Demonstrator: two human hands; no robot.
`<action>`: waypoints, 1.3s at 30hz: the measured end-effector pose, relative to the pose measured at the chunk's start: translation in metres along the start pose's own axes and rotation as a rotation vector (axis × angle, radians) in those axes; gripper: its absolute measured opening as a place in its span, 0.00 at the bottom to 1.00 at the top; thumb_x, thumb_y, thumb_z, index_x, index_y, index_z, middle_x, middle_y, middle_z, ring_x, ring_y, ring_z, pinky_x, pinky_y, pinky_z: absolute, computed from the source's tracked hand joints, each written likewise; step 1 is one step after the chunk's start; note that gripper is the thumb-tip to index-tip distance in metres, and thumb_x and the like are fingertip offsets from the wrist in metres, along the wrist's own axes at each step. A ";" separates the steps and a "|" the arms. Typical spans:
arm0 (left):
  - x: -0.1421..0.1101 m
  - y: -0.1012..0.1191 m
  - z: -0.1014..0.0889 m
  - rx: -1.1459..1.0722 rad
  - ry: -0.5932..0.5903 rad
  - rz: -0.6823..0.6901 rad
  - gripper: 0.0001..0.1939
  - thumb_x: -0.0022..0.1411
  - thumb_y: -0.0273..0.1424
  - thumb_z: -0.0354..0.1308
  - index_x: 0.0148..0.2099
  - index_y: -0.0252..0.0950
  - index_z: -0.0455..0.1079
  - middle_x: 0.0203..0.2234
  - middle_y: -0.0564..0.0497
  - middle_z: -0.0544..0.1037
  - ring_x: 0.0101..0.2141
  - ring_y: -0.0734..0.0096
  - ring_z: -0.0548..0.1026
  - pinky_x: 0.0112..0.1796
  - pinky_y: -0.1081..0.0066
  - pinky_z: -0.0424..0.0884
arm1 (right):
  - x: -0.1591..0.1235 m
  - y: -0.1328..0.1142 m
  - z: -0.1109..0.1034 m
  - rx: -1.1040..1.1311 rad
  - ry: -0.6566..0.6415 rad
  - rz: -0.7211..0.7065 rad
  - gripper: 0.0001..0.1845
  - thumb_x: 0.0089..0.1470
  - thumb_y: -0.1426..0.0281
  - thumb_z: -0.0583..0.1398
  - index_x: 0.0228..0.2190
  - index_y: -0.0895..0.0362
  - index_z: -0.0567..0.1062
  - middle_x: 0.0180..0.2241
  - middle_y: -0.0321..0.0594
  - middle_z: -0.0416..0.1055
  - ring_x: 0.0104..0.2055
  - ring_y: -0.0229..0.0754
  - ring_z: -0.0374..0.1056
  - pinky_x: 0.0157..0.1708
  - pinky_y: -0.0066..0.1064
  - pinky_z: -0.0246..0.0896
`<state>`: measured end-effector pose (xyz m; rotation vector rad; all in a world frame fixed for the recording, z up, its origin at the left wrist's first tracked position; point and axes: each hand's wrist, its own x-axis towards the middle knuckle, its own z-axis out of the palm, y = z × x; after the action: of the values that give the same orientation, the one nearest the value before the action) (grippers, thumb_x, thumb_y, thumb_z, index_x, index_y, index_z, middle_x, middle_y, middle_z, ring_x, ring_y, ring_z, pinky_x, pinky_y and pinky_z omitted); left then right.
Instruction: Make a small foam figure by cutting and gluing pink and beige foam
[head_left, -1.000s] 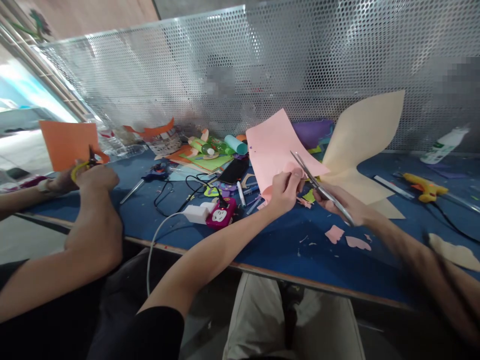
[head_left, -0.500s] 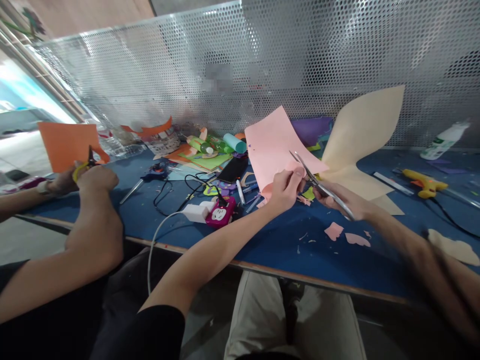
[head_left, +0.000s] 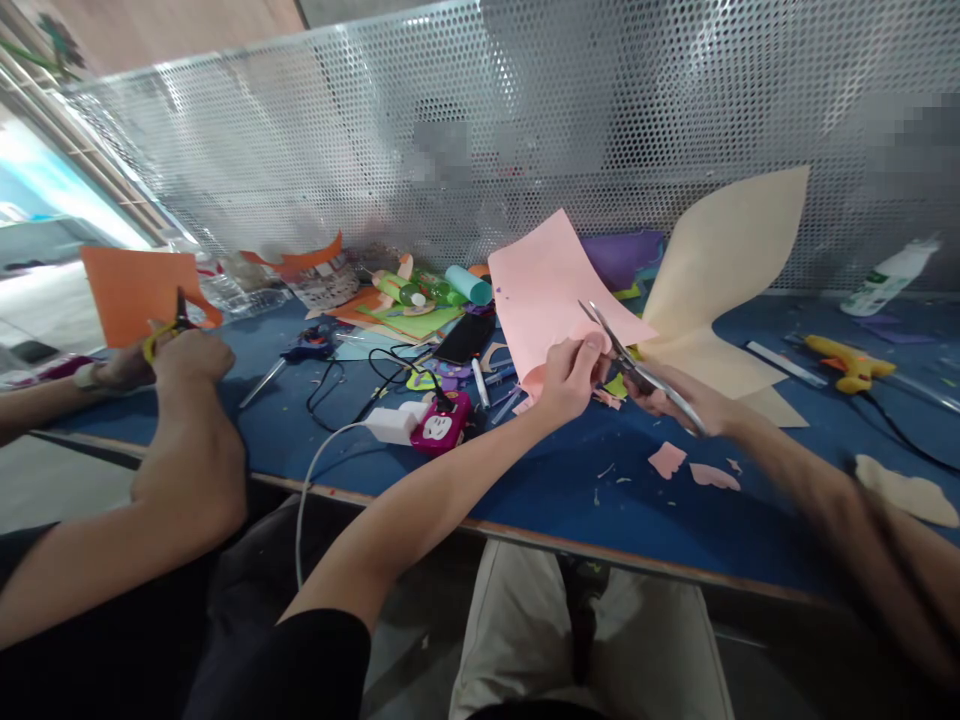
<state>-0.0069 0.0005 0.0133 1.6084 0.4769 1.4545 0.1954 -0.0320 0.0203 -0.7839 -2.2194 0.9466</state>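
Two bare hands at work over one blue table. Left hand: fingers pinched on one pink sheet, at its lower right part, above the table. Right hand: closed round one pair of silver scissors, two blades parted, up against the sheet by the left fingertips. On the table, nearer the wearer: two larger pink scraps, one small pink bit just beside. Right side: one yellow glue gun, one white bottle, tilted. Left of the hands: one magenta power socket, one dark phone. Far left, one co-worker, two hands: one orange sheet, one pair of yellow-handled scissors.
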 end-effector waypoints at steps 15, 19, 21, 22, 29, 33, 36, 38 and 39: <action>0.000 -0.002 -0.003 0.211 -0.007 0.019 0.25 0.74 0.48 0.47 0.31 0.35 0.66 0.16 0.57 0.65 0.19 0.79 0.64 0.23 0.74 0.59 | -0.005 0.016 -0.004 0.090 -0.043 0.071 0.30 0.61 0.40 0.51 0.46 0.52 0.69 0.36 0.41 0.63 0.29 0.38 0.55 0.25 0.31 0.56; 0.000 -0.001 -0.002 0.209 -0.037 0.016 0.25 0.74 0.47 0.47 0.30 0.35 0.66 0.16 0.56 0.66 0.19 0.79 0.65 0.24 0.73 0.60 | -0.006 0.019 -0.002 0.118 -0.060 0.078 0.29 0.62 0.41 0.51 0.46 0.53 0.67 0.33 0.38 0.60 0.29 0.38 0.52 0.25 0.31 0.53; 0.000 -0.001 -0.002 0.213 -0.039 0.017 0.25 0.75 0.46 0.47 0.30 0.35 0.66 0.16 0.56 0.66 0.19 0.79 0.65 0.24 0.73 0.61 | -0.006 0.023 -0.001 0.146 -0.077 0.087 0.28 0.63 0.42 0.50 0.46 0.53 0.66 0.32 0.36 0.56 0.28 0.38 0.50 0.25 0.32 0.50; 0.000 0.000 -0.001 0.214 -0.036 0.016 0.25 0.75 0.46 0.47 0.30 0.35 0.66 0.16 0.56 0.66 0.19 0.78 0.65 0.23 0.73 0.60 | -0.006 0.025 -0.001 0.155 -0.082 0.090 0.28 0.63 0.42 0.49 0.46 0.53 0.65 0.31 0.35 0.54 0.28 0.38 0.48 0.25 0.32 0.48; 0.001 -0.001 -0.001 0.212 -0.030 -0.010 0.27 0.74 0.48 0.47 0.28 0.35 0.65 0.14 0.56 0.65 0.18 0.79 0.64 0.22 0.74 0.60 | -0.005 0.033 0.003 0.144 -0.049 0.080 0.26 0.64 0.43 0.49 0.42 0.54 0.65 0.28 0.31 0.53 0.26 0.36 0.48 0.24 0.32 0.48; 0.002 -0.004 -0.002 0.203 -0.023 -0.030 0.27 0.74 0.49 0.46 0.29 0.35 0.66 0.14 0.56 0.65 0.18 0.79 0.64 0.21 0.74 0.59 | -0.004 0.031 0.006 0.130 -0.032 0.082 0.25 0.65 0.44 0.50 0.41 0.53 0.64 0.28 0.31 0.55 0.25 0.36 0.49 0.23 0.31 0.48; 0.002 -0.006 -0.003 0.175 -0.019 -0.023 0.25 0.74 0.49 0.47 0.32 0.35 0.67 0.15 0.56 0.65 0.18 0.79 0.64 0.21 0.74 0.59 | -0.002 0.026 0.007 0.115 0.002 0.110 0.22 0.66 0.47 0.52 0.37 0.53 0.64 0.27 0.31 0.55 0.25 0.35 0.50 0.23 0.30 0.49; 0.002 -0.007 -0.003 0.143 -0.024 -0.016 0.24 0.73 0.48 0.48 0.33 0.35 0.68 0.15 0.57 0.64 0.18 0.79 0.63 0.21 0.74 0.58 | -0.001 0.023 0.007 0.108 0.044 0.153 0.20 0.66 0.48 0.53 0.36 0.53 0.64 0.25 0.30 0.54 0.24 0.35 0.50 0.23 0.30 0.49; 0.002 -0.007 -0.003 0.126 -0.029 -0.015 0.24 0.73 0.48 0.48 0.33 0.35 0.67 0.15 0.57 0.64 0.18 0.79 0.63 0.21 0.74 0.58 | 0.000 0.021 0.006 0.110 0.061 0.172 0.20 0.65 0.48 0.53 0.36 0.53 0.64 0.25 0.29 0.54 0.23 0.35 0.49 0.22 0.29 0.48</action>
<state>-0.0076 0.0064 0.0088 1.7189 0.5726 1.4113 0.1971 -0.0226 0.0004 -0.9514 -2.0540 1.1021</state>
